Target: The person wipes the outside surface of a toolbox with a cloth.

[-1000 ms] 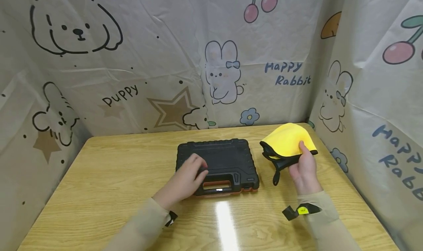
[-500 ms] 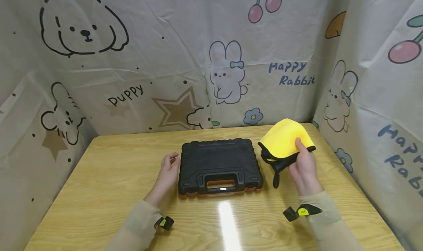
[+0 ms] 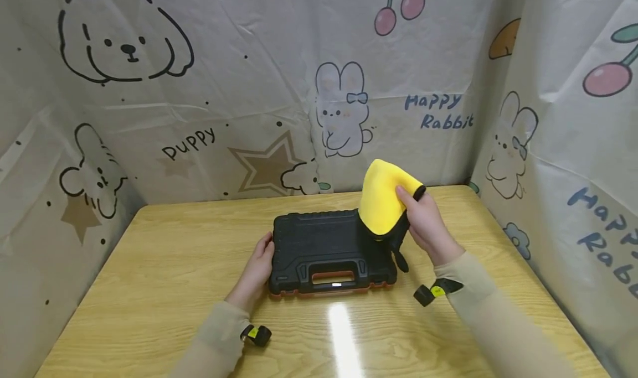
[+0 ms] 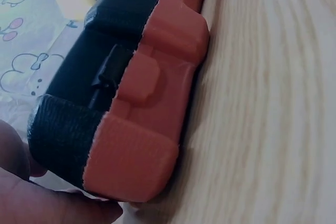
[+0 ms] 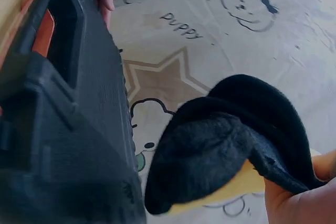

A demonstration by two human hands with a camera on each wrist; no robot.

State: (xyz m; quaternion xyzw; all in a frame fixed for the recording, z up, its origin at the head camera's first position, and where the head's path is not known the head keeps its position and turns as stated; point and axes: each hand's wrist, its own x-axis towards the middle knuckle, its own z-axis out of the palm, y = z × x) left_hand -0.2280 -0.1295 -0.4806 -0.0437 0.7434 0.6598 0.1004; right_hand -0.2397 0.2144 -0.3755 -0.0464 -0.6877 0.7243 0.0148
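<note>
A black carrying case [image 3: 319, 239] with an orange-red underside lies flat on the wooden table, handle side toward me. My left hand [image 3: 256, 270] rests against its left end, fingers along the side; in the left wrist view the fingertips [image 4: 100, 211] touch the corner of the case [image 4: 136, 156]. My right hand [image 3: 428, 223] pinches a folded cloth [image 3: 384, 198], yellow outside with black edging and a dark inner side, thumb on top. The cloth hangs over the right part of the case, its black loop dangling. In the right wrist view its dark side [image 5: 205, 156] shows beside the case lid.
The wooden table [image 3: 189, 245] runs out to both sides of the case. A printed fabric curtain [image 3: 249, 90] with cartoon drawings stands behind it and along both sides. A bright light reflection lies on the table in front of the case.
My left hand has gone from above the case to its left end and now touches it. My right hand has carried the cloth leftward and up, from beside the case to over its right part.
</note>
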